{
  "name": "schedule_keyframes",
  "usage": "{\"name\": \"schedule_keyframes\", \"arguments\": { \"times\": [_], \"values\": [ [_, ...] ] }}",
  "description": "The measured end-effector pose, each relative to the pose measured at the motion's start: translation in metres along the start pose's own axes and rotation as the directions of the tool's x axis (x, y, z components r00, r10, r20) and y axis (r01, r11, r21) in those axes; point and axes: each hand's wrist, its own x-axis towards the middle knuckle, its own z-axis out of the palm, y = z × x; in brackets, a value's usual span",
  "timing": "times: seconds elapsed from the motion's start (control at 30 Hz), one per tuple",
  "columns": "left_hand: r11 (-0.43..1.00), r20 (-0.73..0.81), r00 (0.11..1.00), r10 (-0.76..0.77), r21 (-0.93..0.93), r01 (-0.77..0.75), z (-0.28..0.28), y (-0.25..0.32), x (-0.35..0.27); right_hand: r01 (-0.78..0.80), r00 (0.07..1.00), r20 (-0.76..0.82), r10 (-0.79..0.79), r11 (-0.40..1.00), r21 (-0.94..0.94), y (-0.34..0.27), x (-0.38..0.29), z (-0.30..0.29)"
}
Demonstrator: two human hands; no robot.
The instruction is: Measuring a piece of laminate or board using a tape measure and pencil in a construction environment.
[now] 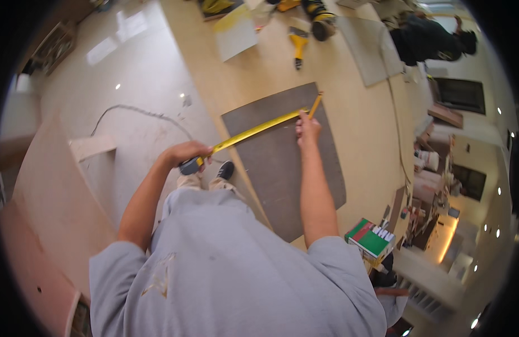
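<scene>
My left hand (187, 153) grips the grey and yellow case of a tape measure (191, 166) just off the near edge of a plywood worktop (362, 156). The yellow tape blade (259, 129) stretches out across a dark grey-brown sheet (280, 181) lying on that worktop. At the far end of the blade, my right hand (308, 129) pinches the tape near the sheet's far edge. The same hand also holds a yellow pencil (315, 105), which points away from me. The tape's end hook is too small to make out.
A yellow-handled tool (299, 44), a yellow and black power tool (320, 19) and a grey sheet (369, 50) lie beyond. A green box (371, 238) sits at right. Plywood panels (61, 168) and a cable (137, 110) are at left. Another person (432, 38) stands across.
</scene>
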Motion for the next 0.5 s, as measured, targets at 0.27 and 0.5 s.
{"name": "schedule_keyframes", "arguments": {
  "times": [0.27,0.5],
  "values": [
    [0.999,-0.037,0.999,-0.040,0.032,0.041,0.004,0.016,-0.006,-0.019,0.999,-0.029,0.020,0.999,0.043,-0.008,-0.008,0.008],
    [0.993,0.002,0.999,-0.052,0.104,0.051,0.005,0.017,-0.003,-0.029,0.999,-0.030,0.031,0.998,0.063,-0.006,-0.007,0.002]
  ]
}}
